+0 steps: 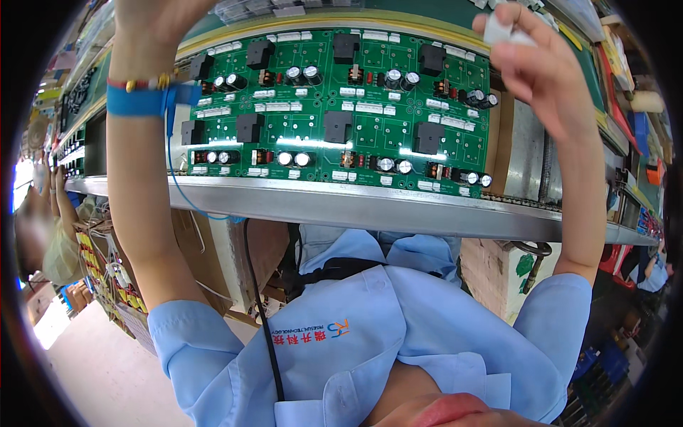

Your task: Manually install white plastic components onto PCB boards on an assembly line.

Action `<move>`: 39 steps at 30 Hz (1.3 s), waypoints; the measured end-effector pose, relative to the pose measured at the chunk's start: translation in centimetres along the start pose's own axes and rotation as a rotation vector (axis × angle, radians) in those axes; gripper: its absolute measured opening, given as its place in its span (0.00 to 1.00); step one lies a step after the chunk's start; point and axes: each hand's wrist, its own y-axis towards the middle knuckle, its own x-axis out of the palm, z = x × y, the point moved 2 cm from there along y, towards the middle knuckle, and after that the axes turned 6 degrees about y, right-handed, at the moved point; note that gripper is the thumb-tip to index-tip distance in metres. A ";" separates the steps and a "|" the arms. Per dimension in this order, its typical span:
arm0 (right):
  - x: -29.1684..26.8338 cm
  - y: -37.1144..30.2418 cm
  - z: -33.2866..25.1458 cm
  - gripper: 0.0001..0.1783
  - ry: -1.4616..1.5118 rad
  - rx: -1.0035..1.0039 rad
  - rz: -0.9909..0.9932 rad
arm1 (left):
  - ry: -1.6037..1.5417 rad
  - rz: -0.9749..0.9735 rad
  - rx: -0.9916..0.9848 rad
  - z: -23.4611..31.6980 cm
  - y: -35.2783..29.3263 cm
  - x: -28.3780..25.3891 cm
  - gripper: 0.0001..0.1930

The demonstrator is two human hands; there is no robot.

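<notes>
A large green circuit board panel [313, 117] lies in front of me, filled with black box-shaped relays, silver-topped capacitors, small coils and white connectors. My right hand [533, 60] is raised above the panel's far right corner. Its fingers are closed on a small white plastic piece [498, 30], which may be a connector; its exact kind is partly hidden. My left hand [160, 18] reaches past the panel's far left corner, and its fingers are cut off by the upper edge of the view. A blue wrist strap [135, 101] with a thin cord circles my left wrist.
A metal rail [341, 203] runs along the near side of the panel. Clear plastic bins [256, 8] with small parts stand beyond it. A drive chain [523, 201] shows at the right. Another person [60, 228] is at the far left, beside a rack of yellow parts [107, 270].
</notes>
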 end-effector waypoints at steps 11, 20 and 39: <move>3.2 -5.4 1.7 0.31 -0.018 0.245 0.006 | 0.400 -0.054 -0.481 -5.4 -7.0 8.7 0.20; 2.3 -6.4 2.2 0.27 0.005 0.186 0.022 | 1.268 -0.324 -0.143 -8.4 -8.6 10.0 0.22; 1.7 -7.4 3.1 0.28 -0.311 0.080 0.035 | 1.547 -0.549 -0.091 -8.7 -7.1 11.5 0.19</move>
